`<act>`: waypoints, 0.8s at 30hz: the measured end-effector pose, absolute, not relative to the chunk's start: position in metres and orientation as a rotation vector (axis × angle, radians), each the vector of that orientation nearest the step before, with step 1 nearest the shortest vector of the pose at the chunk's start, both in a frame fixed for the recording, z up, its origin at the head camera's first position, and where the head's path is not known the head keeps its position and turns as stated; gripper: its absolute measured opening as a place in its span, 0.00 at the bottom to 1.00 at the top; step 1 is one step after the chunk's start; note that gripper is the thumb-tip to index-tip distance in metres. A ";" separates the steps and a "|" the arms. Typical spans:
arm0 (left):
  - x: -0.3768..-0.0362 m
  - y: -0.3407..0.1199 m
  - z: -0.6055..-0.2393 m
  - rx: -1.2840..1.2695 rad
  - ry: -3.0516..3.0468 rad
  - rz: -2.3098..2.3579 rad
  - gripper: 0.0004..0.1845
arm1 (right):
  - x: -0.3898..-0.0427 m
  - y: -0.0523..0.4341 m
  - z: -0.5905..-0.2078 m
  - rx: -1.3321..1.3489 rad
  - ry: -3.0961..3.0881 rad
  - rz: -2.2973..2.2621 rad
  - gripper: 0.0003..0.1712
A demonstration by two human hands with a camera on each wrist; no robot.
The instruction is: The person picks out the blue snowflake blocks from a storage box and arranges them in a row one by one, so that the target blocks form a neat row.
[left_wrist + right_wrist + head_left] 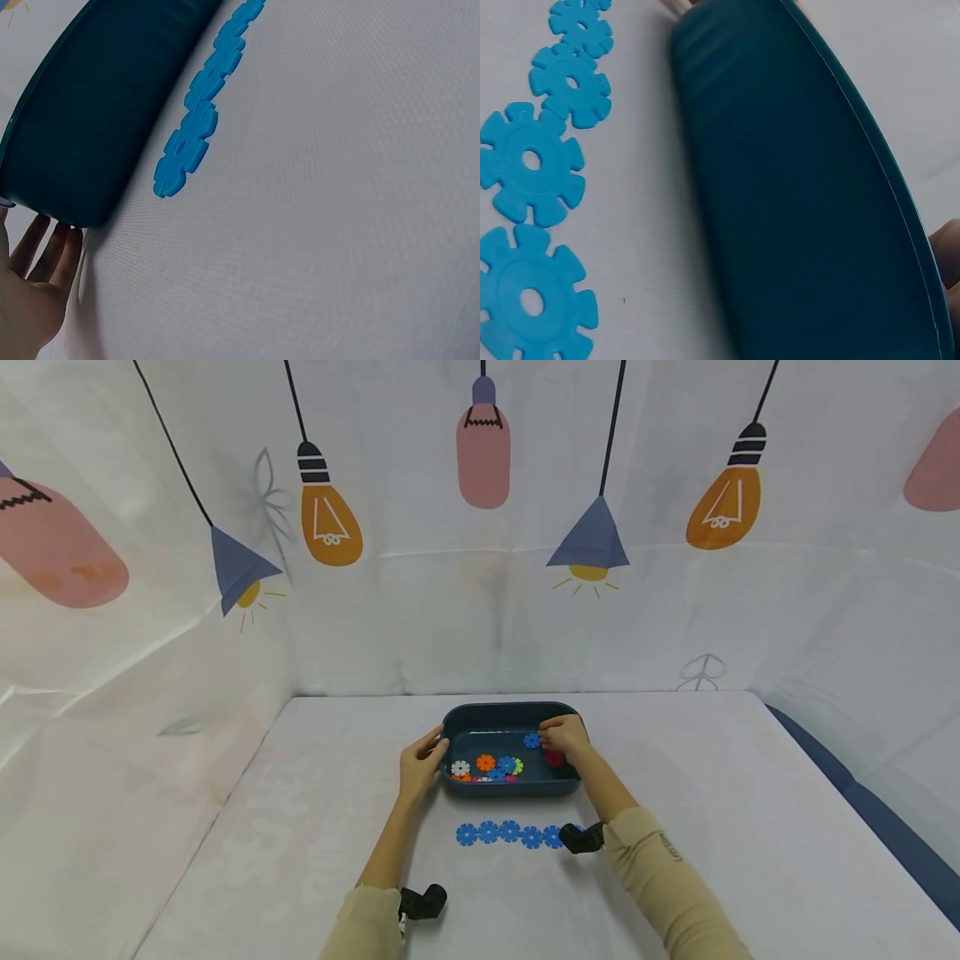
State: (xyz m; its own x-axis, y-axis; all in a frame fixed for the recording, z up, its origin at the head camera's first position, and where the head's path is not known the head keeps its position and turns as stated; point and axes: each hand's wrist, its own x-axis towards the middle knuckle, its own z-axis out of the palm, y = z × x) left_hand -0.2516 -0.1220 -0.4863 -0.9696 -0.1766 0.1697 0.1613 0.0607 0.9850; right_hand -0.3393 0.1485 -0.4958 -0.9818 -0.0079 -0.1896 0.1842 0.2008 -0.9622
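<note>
My right fingers (551, 732) pinch a blue disc (532, 741) inside the tray (491, 713), which sits mid-bench; my left fingers (432, 750), straight, press its left wall. A hurried lift could clip the rim and drop the disc. Five blue discs (510, 833) line the near side; both bench edges lie well apart, roomy.

Beige long sleeves, black wrist-mounted cameras, bare hands.

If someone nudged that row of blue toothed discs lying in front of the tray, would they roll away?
Probably not: the blue discs lie flat on the table, so they would likely slide. They look thin, stiff plastic, probably light, and the row might break apart.
</note>
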 end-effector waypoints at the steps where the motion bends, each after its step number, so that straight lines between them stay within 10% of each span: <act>1: -0.252 -0.122 -0.486 0.017 -2.094 -1.999 0.18 | -0.328 0.142 -0.478 0.236 2.338 -1.822 0.15; 7: -0.253 -0.123 -0.488 0.013 -2.103 -1.994 0.18 | -0.276 0.122 -0.405 0.298 2.302 -1.757 0.20; 24: -0.253 -0.122 -0.488 0.011 -2.087 -1.988 0.17 | -0.317 0.107 -0.456 0.226 2.088 -1.866 0.17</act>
